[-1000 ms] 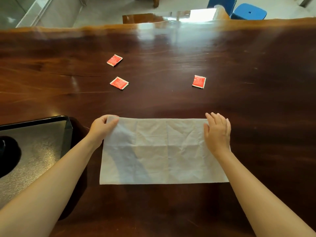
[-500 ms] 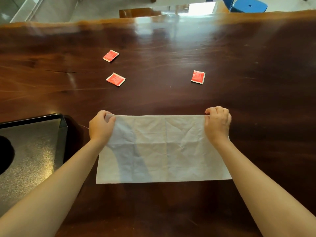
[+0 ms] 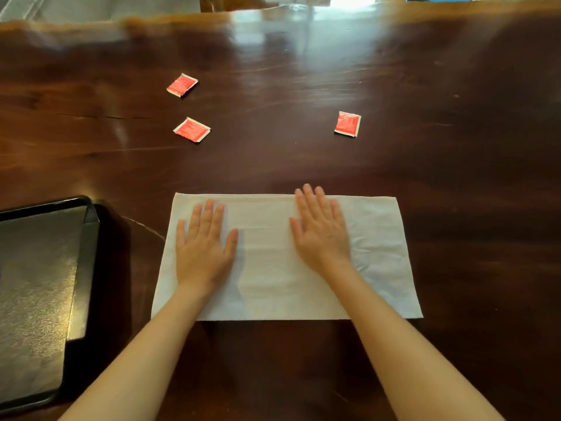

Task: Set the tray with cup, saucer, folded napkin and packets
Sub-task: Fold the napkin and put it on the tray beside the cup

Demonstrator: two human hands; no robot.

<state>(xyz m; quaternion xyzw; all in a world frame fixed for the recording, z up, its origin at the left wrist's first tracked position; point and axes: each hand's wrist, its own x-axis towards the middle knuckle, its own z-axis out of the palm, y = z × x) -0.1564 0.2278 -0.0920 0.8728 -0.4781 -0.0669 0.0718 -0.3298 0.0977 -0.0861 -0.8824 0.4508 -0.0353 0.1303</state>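
A white paper napkin (image 3: 376, 256) lies flat as a wide rectangle on the dark wooden table (image 3: 455, 177), in front of me. My left hand (image 3: 203, 241) rests palm down on its left part, fingers spread. My right hand (image 3: 321, 235) presses flat on its middle, fingertips at the far edge. Neither hand holds anything. Three red packets lie beyond the napkin: one at the far left (image 3: 182, 84), one nearer on the left (image 3: 192, 129), one on the right (image 3: 348, 123). A black tray (image 3: 88, 238) sits at the left edge. No cup or saucer is in view.
The table's far edge (image 3: 273, 16) runs along the top of the view, with a pale floor behind it. Bright glare sits on the far middle of the wood.
Both hands let go of the napkin's far corners and now lie flat on it, moved inward. The view tilted down a little, and the dark round thing on the tray is out of sight.
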